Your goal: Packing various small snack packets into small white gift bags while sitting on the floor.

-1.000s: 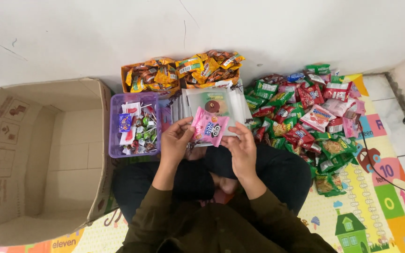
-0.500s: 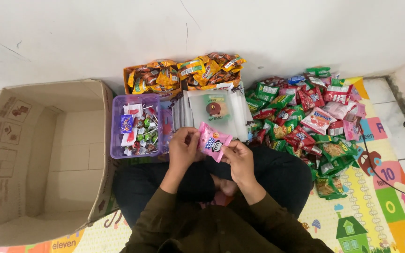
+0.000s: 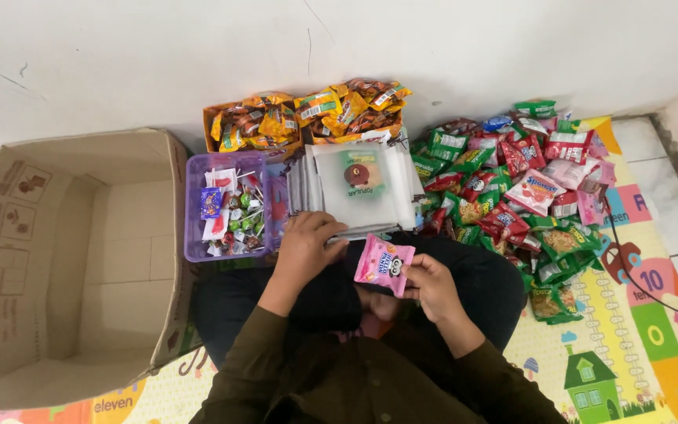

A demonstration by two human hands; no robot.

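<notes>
The fingers of the right hand (image 3: 431, 284) pinch only the lower right edge of the pink snack packet (image 3: 384, 264) over the lap; the left hand (image 3: 305, 250) curls beside the clear bag stack (image 3: 359, 187). Such a small grip may let the packet slip down.

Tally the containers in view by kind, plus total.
Cardboard box, open: 1
Purple plastic tray of sweets: 1
Orange display boxes of snack packets: 2
Total: 4
</notes>
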